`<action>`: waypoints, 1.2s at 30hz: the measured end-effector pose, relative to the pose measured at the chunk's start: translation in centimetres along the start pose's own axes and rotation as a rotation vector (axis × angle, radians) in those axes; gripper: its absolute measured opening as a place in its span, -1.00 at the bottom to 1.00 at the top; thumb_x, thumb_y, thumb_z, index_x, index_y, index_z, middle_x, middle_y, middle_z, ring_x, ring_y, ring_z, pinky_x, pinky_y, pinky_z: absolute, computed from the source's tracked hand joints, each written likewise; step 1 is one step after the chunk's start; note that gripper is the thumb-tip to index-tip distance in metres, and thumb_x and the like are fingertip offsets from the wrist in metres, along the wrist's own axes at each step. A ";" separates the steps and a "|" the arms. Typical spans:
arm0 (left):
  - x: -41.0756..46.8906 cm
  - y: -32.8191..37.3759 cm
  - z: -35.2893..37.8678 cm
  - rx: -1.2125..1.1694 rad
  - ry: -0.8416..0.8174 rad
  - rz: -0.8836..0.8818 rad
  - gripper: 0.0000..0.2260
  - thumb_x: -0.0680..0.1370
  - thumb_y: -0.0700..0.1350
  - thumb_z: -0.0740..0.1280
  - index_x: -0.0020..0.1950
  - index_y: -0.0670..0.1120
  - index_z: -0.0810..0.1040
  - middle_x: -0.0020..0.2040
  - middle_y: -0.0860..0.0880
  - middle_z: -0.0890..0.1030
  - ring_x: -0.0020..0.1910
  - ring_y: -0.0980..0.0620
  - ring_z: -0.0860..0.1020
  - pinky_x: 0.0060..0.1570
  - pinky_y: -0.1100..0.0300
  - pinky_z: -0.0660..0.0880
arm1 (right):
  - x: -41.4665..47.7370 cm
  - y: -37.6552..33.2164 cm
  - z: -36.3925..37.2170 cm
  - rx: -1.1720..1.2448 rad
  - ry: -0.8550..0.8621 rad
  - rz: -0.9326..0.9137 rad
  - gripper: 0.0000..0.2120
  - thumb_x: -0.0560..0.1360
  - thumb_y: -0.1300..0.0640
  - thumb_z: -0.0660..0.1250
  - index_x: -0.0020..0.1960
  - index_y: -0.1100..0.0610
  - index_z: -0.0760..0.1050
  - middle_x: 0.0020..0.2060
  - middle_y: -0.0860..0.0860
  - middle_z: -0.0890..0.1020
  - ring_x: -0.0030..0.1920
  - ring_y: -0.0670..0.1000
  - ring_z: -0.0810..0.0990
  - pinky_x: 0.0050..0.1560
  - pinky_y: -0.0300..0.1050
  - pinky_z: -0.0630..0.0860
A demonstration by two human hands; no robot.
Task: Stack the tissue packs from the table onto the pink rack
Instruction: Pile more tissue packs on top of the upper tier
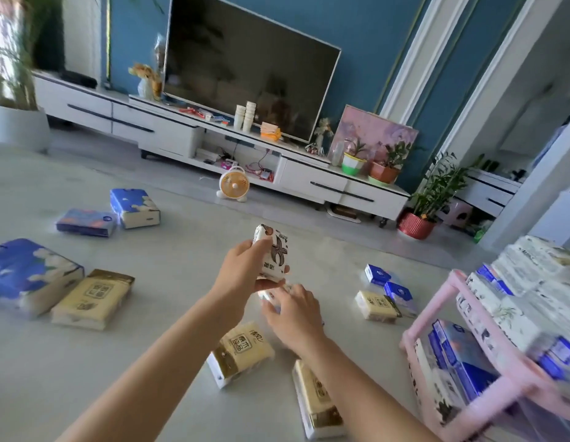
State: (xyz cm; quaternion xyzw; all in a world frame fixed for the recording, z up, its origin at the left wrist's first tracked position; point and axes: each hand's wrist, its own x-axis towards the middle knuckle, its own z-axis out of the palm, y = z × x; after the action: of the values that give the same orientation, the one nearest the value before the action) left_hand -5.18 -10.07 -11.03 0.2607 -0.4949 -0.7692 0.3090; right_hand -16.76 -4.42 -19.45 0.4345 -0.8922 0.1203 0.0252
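1. My left grip is clasped round a white pack with a brown pattern. The pack is upright and raised clear of the tabletop.
2. My right grip lies just below and to the right of the left one. Its fingers are spread over a second small pack, which is blurred and mostly hidden. I cannot tell whether that pack is grasped or only touched.
3. On my side of both grips, two packs lie flat on the tabletop. The near yellow pack is between my forearms, and the long yellow pack is partly under my right forearm.
4. Well to the left of the left grip, a broad yellow pack lies just beside a large blue pack. Beyond them lie a flat blue pack and a thick blue pack, side by side.
5. To the right of the right grip is a cluster of three: two small blue packs and a small yellow pack.
6. Farthest right stands the pink rack. Its shelves carry white and blue packs, blurred.
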 end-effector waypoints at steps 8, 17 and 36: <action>-9.4 4.1 -1.0 0.219 0.090 0.157 -0.89 0.57 -0.13 0.24 -0.02 -0.15 0.52 -0.20 -0.08 0.58 -0.16 -0.05 0.51 -0.05 0.13 0.43 | -8.0 -1.8 -11.1 0.413 0.036 -0.179 -0.25 0.36 0.07 0.43 0.44 0.08 0.15 0.26 0.00 0.41 0.31 0.02 0.32 0.25 -0.19 0.22; -17.8 6.6 10.6 0.232 0.079 0.507 -0.81 0.54 -0.10 0.29 0.12 0.00 0.36 -0.24 -0.09 0.56 -0.36 0.04 0.47 -0.40 0.21 0.41 | -23.4 6.0 -25.9 0.487 0.292 -0.376 -0.42 0.34 0.12 0.49 0.26 -0.13 0.33 0.10 -0.15 0.34 0.12 -0.29 0.36 0.03 -0.53 0.33; -15.8 0.3 28.1 0.765 0.232 0.490 -0.85 0.53 -0.01 0.18 -0.04 -0.08 0.39 -0.15 0.02 0.45 -0.12 -0.01 0.44 -0.23 0.15 0.29 | -21.0 20.5 -32.6 0.155 0.112 -0.083 -0.47 0.37 -0.06 0.43 0.30 -0.12 0.36 0.29 -0.04 0.37 0.34 -0.04 0.21 0.30 -0.05 0.26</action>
State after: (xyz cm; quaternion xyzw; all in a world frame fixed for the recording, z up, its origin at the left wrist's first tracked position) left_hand -14.35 18.23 1.29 0.3153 -0.7521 -0.4018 0.4165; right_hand -21.66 31.59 5.10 0.4643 -0.8587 0.2120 0.0461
